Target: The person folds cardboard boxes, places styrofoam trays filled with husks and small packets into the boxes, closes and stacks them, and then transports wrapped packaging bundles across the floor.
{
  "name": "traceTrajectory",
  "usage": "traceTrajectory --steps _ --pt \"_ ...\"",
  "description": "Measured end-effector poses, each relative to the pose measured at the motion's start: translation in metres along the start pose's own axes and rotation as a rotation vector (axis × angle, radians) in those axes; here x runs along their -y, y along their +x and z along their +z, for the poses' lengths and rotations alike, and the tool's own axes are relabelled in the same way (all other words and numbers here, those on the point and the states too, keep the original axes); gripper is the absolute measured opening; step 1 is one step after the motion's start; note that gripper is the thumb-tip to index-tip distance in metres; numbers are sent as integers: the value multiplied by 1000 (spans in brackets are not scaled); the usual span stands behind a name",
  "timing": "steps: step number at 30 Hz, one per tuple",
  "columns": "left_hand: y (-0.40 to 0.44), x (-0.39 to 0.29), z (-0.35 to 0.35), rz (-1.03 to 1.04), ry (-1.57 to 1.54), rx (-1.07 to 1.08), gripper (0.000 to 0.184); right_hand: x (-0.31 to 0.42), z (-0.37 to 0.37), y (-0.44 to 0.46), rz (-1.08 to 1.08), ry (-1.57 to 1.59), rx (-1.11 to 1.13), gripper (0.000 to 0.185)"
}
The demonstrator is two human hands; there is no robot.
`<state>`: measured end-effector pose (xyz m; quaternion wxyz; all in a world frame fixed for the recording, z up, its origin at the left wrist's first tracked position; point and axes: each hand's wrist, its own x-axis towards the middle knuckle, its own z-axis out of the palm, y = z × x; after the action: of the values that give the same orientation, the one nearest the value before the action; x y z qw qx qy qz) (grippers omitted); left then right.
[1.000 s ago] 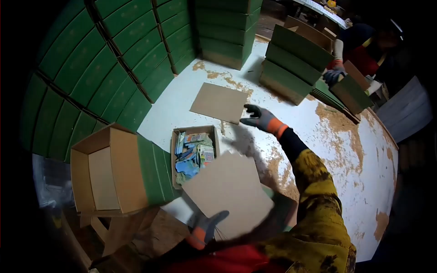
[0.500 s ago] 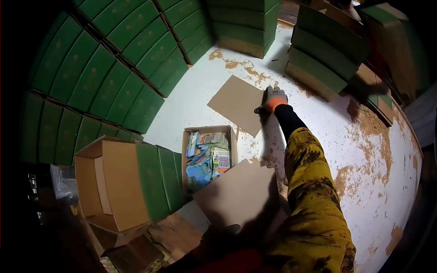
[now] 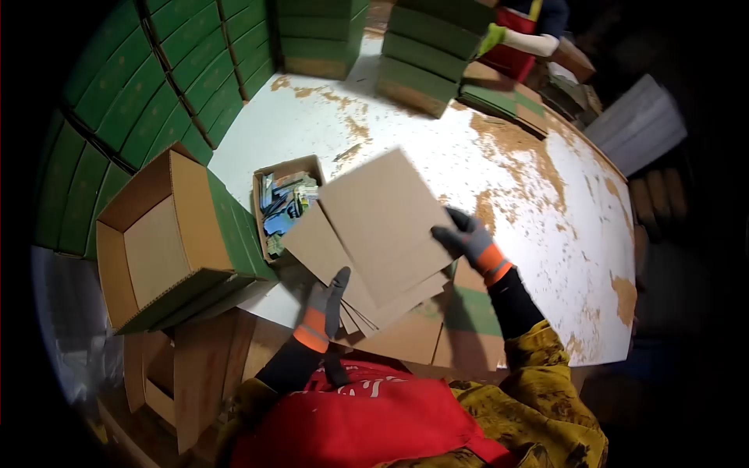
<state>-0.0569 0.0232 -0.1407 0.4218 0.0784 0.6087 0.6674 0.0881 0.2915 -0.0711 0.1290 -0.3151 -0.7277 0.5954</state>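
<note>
My right hand (image 3: 468, 240), in a grey glove with an orange cuff, grips the right edge of a brown cardboard sheet (image 3: 386, 222). That sheet lies over several fanned sheets (image 3: 321, 248), whose lower left edge my left hand (image 3: 324, 312) holds, its thumb on top. Just left of the sheets stands a small open box (image 3: 287, 165) filled with colourful packets (image 3: 287, 204). Flat green and brown cardboard (image 3: 468, 324) lies under the sheets at the table's near edge.
An open brown box (image 3: 199, 226) with green sides rests at the left. Stacked green boxes (image 3: 133, 86) line the back left; another green stack (image 3: 421, 58) stands at the back. Beyond the white table (image 3: 577, 257), a co-worker's gloved hand (image 3: 491, 39) is beside that stack.
The sheet that lay flat on the table is now in my right hand, drawn back over the other sheets. My left hand shows more clearly. The view has shifted.
</note>
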Motion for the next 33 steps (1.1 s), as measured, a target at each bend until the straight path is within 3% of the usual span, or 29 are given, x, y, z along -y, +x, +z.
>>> traceTrajectory --steps 2,3,4,5,7,10,12,13,14,15,16,17,19,20,21,23,24,25,26,27,29,31,32,33 --pt "-7 11 -6 13 -269 72 47 -2 20 -45 33 -96 7 63" --pt "-10 12 -9 14 -534 245 51 2 29 -68 26 -172 15 65" --pt "-17 13 -12 89 -155 306 50 -3 39 -90 -83 -635 -79 67" --pt "-38 -19 -6 171 226 368 49 -6 51 -113 -110 -648 -163 71" --pt "-67 -51 -2 -18 88 443 35 -20 63 -149 -161 -153 -216 73" --pt "-75 -40 -8 -8 104 566 49 17 57 -196 5 116 -36 76" --pt "-92 -48 7 -17 -30 588 54 10 66 -222 45 251 -181 74" --pt "-84 -38 6 78 87 555 55 6 69 -232 64 320 -250 74" --pt "-69 -20 4 172 201 513 56 -18 53 -241 66 54 -392 67" --pt "-68 -22 7 266 244 457 55 42 43 -258 155 -251 -435 55" --pt "-67 -24 9 357 291 395 54 59 26 -269 29 -77 -412 46" --pt "-61 -21 1 341 157 328 54 78 15 -278 -104 -170 -485 38" --pt "-65 -25 -13 410 215 131 55 105 -10 -296 -173 -356 -563 37" --pt "-61 -18 -27 560 287 76 54 110 -18 -298 -175 -593 -594 40" --pt "-60 -11 -41 624 298 12 51 96 -24 -293 -229 -453 -568 41" --pt "-55 12 -77 615 239 -178 50 66 -24 -277 -105 -526 -453 43" --pt "-66 12 -86 471 -15 -312 42 39 -28 -263 -24 -583 -381 43" --pt "-53 40 -125 525 134 -411 37 8 -38 -249 56 -648 -309 43" --pt "-55 59 -147 521 85 -581 30 -24 -59 -239 44 -518 -277 44" --pt "-40 96 -194 501 -77 -485 44 -45 -79 -226 25 -392 -240 46" --pt "-60 94 -190 304 -480 -909 56 -54 -85 -213 47 -70 -202 45" --pt "-16 164 -275 234 -598 -611 62 -54 -83 -201 107 95 -157 44" --pt "-22 143 -275 185 -639 -468 66 -56 -75 -195 126 158 -166 38" --pt "-16 137 -248 128 -720 -630 66 -57 -65 -192 214 212 -154 35"
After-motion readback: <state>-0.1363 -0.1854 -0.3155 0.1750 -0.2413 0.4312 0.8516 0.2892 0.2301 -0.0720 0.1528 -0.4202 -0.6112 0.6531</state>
